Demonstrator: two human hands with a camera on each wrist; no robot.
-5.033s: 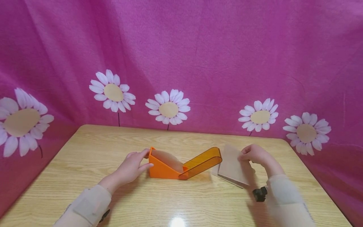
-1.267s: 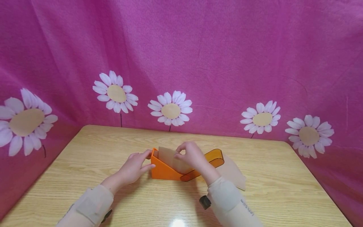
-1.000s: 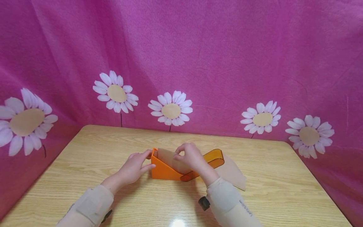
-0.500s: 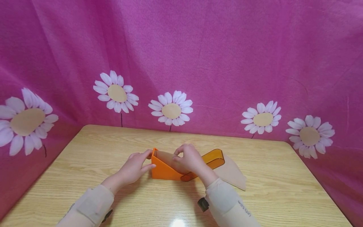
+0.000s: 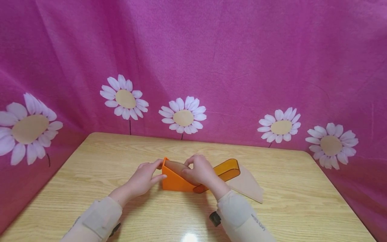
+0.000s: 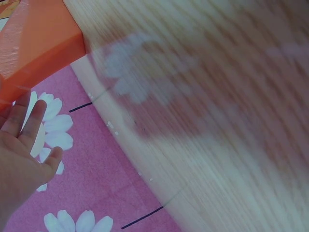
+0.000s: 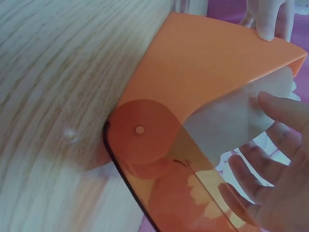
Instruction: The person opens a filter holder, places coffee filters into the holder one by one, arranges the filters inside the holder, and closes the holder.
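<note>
Pink flowered cloth (image 5: 229, 67) backs a wood-grain table (image 5: 151, 222). Brown paper (image 5: 175, 165) sits low inside the orange holder (image 5: 175, 179); insertion judged nearly complete. Outstanding: loose paper (image 5: 249, 186) outside, amber cover (image 5: 231, 168) unclosed. Left hand (image 5: 140, 179) grips the holder's tall end; right hand (image 5: 201, 171) narrowly pinches the inserted paper. Right sleeve (image 5: 235, 208) apparently reads "Let's Slim"; no label legible on the holder.

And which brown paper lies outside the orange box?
The paper lying on the table, partly behind the raised amber lid; the other paper stands inside the box.
</note>
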